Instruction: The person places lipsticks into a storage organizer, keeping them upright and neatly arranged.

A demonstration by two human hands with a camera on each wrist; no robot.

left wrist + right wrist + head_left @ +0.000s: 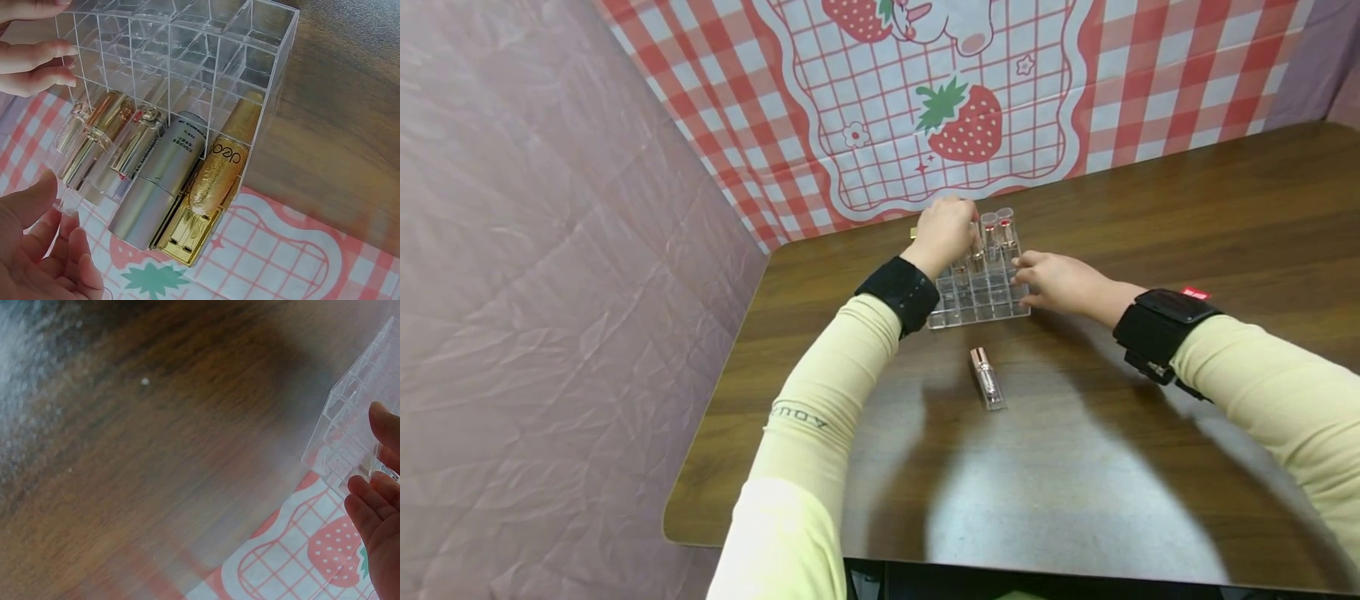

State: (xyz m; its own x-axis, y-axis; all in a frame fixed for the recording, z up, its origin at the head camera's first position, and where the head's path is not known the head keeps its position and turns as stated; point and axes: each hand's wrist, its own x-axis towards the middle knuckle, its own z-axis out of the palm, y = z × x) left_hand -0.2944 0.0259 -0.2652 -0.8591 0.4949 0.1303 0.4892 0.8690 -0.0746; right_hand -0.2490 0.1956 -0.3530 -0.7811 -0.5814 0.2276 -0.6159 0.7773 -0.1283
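A clear acrylic lipstick organizer [979, 314] with a grid of compartments stands toward the back of the table. My left hand [946, 232] reaches over its back rows; thumb and curled fingers pinch the clear end of a lipstick [64, 205] at the back row's right end. Along that row stand gold lipsticks [94, 147], a silver tube [159, 178] and a gold glittery tube [220, 172]. My right hand [1060, 282] touches the organizer's right side with relaxed, spread fingertips. In front of it lies a lipstick [987, 380] with a rose-gold end and a clear end.
Behind the organizer hangs a red-and-white checked cloth [880, 125] with strawberries. A pink crinkled sheet [550, 292] covers the left side. A small red tag [1197, 293] shows beyond the right wrist. The wooden table's [820, 350] front edge runs below.
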